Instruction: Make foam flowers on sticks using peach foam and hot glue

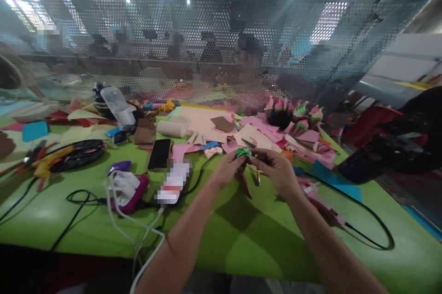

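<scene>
Both my hands meet above the green table [241,234]. My left hand [226,167] is closed, its fingertips pinching a small green paper piece [243,152] set on top of a brown paper cone [246,179] that points down. My right hand [276,167] is closed too, with fingers curled round the same cone from the right. A small thin stick-like thing [258,176] hangs below my right hand; I cannot make out what it is.
A pink glue gun [319,197] with a black cord lies to the right. A black phone [159,153], a paper roll [171,128], pink paper sheets [207,121], finished paper cones [297,114], chargers and cables [127,188] and a bottle [117,105] crowd the table. A perforated metal screen [221,41] stands behind, with people beyond it.
</scene>
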The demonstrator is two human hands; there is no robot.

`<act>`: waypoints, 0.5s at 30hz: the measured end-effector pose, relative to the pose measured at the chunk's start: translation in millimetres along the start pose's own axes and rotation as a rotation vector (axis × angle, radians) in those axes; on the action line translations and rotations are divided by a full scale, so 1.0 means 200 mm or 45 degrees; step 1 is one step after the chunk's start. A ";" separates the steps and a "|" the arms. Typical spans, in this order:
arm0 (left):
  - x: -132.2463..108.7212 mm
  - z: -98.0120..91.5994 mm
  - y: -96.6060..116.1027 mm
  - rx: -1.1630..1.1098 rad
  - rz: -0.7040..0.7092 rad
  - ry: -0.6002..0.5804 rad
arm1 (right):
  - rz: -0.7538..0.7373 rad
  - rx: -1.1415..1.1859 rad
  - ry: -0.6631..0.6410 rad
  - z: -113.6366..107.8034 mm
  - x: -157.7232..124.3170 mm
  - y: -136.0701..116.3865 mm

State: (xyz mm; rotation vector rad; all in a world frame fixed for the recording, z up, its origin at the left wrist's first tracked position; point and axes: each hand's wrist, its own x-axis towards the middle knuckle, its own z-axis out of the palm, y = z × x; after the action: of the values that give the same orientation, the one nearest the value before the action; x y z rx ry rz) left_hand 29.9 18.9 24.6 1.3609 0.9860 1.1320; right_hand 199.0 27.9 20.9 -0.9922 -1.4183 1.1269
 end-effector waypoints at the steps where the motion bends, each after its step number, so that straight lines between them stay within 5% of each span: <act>1: 0.00 0.00 0.00 -0.028 -0.009 -0.003 | -0.018 -0.009 0.001 0.00 0.00 0.00; 15: -0.02 0.02 -0.05 0.067 -0.117 -0.015 | -0.098 -0.064 0.054 0.02 -0.01 -0.03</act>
State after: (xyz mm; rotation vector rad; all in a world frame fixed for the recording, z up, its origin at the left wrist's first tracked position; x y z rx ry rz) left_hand 32.5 15.2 15.0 1.3486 1.0658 1.0343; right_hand 195.7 24.2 25.3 -0.9831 -1.4449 1.0123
